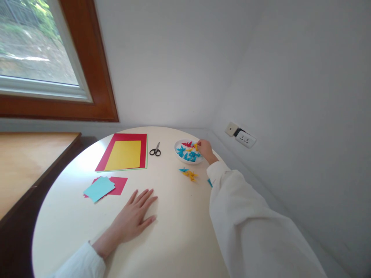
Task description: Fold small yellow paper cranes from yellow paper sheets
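Note:
My left hand (135,216) lies flat on the table with its fingers spread and nothing in it. My right hand (205,150) reaches over the right rim of a round white dish (177,154), its fingers pinched at a yellow paper crane (196,147). In the dish lie several blue paper cranes (191,156) and some red paper cranes (188,144). Just in front of the dish, yellow paper cranes (191,175) and a blue paper crane (183,170) rest on the table. Another blue piece (210,182) is partly hidden by my right sleeve.
Black-handled scissors (155,150) lie left of the dish. Yellow sheets (124,155) sit on larger red sheets (142,138). Nearer are light blue paper squares (99,189) over red paper squares (120,185). The round white table (171,239) meets the walls, where a socket (245,139) is mounted.

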Tool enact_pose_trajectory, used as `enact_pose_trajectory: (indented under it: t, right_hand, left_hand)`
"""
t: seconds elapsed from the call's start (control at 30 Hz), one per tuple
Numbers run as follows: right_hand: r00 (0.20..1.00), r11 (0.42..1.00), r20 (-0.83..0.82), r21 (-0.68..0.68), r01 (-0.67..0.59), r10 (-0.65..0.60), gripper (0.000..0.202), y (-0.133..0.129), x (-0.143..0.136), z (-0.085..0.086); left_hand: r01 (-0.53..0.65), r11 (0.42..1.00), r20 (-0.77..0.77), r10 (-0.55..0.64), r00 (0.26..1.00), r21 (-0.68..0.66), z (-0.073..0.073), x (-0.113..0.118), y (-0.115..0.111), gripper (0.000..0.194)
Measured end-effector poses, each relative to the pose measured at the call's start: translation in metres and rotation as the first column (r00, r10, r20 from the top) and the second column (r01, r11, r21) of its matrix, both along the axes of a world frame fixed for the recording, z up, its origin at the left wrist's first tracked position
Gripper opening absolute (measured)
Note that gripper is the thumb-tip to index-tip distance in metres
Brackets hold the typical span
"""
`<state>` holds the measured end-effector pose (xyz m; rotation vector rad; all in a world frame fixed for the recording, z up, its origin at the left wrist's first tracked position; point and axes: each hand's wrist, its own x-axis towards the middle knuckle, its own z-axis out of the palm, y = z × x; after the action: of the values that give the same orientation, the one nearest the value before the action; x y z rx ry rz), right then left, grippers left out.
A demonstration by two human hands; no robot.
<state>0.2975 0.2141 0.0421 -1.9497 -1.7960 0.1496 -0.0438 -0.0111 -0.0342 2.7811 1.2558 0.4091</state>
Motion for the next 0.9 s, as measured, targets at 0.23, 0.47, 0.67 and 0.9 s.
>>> enact_pose_trajectory:
  t: [0.23, 0.47, 0.67, 0.9]
  right_hand:
    - [1.000, 1.000, -0.001, -0.016, 0.015, -0.015, 0.033, -0.005, 0.010, 0.005]
    - [0.989, 0.989, -0.027, -0.011, -0.146, 0.146, 0.022, -0.051, 0.006, 0.034]
    - [0.956, 0.937, -0.056, -0.191, -0.292, 0.287, 0.010, -0.111, -0.004, 0.003]
    - [0.977, 0.949, -0.128, -0.246, -0.197, 0.169, 0.014, -0.117, 0.000, -0.028]
  left_hand:
    - [-0.005, 1.000, -0.028, 0.005, 1.000, -0.020, -0.001, 0.000, 0.001, 0.058]
    - [-0.009, 0.999, -0.043, 0.007, 0.999, -0.044, 0.002, 0.001, 0.001, 0.059]
    - [-0.006, 0.998, -0.039, 0.004, 0.999, -0.067, 0.007, 0.002, 0.000, 0.058]
    - [-0.020, 0.997, -0.043, 0.017, 0.999, -0.070, 0.009, 0.004, 0.000, 0.058]
